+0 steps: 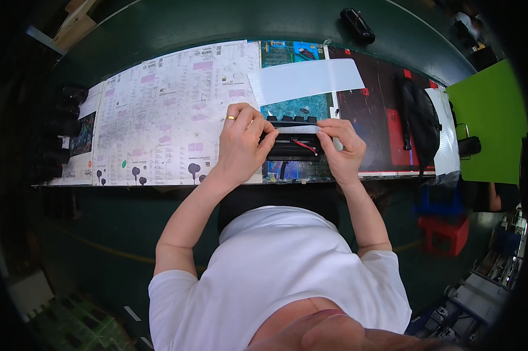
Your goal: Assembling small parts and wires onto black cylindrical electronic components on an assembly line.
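Between my two hands a narrow white strip is stretched across the top of an open black plastic housing. My left hand, with a ring on one finger, pinches the strip's left end. At the other end, my right hand pinches it with thumb and fingers. A red wire lies inside the housing. Just beyond the strip is a black part with a row of raised blocks. Farther back lies a large white glossy sheet.
Printed paper covers the left of the bench. Several dark rounded objects line its left end. A black bag lies at the right, near a green board. A black cylindrical device sits beyond the bench, and a red stool stands below.
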The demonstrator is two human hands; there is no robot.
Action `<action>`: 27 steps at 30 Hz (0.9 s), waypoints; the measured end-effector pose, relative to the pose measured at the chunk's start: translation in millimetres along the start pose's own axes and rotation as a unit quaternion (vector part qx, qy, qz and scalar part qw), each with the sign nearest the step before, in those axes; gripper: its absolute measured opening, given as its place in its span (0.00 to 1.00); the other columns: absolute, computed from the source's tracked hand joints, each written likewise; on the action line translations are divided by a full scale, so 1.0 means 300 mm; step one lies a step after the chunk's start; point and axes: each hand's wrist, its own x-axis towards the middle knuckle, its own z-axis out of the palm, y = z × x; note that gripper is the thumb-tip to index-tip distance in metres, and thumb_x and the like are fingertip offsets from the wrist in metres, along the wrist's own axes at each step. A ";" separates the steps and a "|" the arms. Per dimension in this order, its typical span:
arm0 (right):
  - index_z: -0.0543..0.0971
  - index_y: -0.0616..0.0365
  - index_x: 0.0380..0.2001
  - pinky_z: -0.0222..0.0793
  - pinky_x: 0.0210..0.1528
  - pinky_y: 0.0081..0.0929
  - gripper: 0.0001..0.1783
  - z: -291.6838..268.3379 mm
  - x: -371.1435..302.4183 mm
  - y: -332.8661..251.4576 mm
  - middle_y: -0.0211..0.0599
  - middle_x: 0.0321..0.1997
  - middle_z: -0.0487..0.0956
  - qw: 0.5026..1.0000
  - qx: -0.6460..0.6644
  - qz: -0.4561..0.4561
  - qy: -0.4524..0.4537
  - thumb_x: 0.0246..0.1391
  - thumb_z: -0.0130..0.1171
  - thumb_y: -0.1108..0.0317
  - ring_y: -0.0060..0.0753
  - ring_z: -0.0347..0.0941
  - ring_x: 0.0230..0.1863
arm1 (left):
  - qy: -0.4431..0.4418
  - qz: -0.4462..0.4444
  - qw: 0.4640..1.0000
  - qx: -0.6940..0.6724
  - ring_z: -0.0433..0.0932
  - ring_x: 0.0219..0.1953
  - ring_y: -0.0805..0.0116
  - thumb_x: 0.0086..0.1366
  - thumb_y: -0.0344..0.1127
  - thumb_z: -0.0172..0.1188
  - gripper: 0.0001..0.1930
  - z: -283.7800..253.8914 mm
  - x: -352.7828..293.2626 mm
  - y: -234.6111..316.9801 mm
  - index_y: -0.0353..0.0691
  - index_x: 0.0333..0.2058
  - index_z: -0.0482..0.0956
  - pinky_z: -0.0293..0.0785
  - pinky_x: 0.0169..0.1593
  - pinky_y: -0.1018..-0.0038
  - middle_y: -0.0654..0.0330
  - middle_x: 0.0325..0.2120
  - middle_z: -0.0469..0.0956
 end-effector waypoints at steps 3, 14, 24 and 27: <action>0.87 0.62 0.35 0.78 0.51 0.31 0.06 0.005 0.002 -0.010 0.40 0.44 0.88 0.998 -0.038 -0.045 0.008 0.54 0.71 0.82 0.38 0.84 0.46 | 0.026 0.005 1.000 -0.006 0.74 0.45 0.54 0.53 0.23 0.74 0.10 0.016 -0.010 0.003 0.37 0.29 0.80 0.73 0.47 0.61 0.57 0.34 0.76; 0.87 0.58 0.34 0.81 0.40 0.32 0.10 0.022 0.002 -0.021 0.34 0.43 0.88 0.967 -0.187 -0.167 0.045 0.47 0.74 0.80 0.39 0.84 0.40 | 0.049 0.052 0.995 0.067 0.81 0.39 0.56 0.54 0.23 0.75 0.12 0.040 -0.027 0.010 0.37 0.31 0.78 0.79 0.36 0.65 0.56 0.35 0.77; 0.85 0.58 0.39 0.77 0.34 0.33 0.11 0.004 0.027 -0.124 0.32 0.40 0.86 0.917 -0.397 -0.044 -0.024 0.53 0.73 0.67 0.36 0.83 0.34 | -0.014 0.006 0.996 0.094 0.79 0.31 0.52 0.62 0.24 0.71 0.10 0.029 -0.007 0.035 0.34 0.34 0.75 0.78 0.34 0.61 0.53 0.33 0.73; 0.83 0.60 0.43 0.77 0.35 0.34 0.15 -0.026 0.088 -0.142 0.35 0.40 0.84 0.893 -0.429 -0.105 -0.081 0.53 0.72 0.68 0.38 0.82 0.35 | -0.026 -0.009 0.996 0.088 0.80 0.31 0.51 0.63 0.26 0.72 0.12 0.023 -0.009 0.025 0.33 0.36 0.74 0.79 0.34 0.61 0.52 0.34 0.75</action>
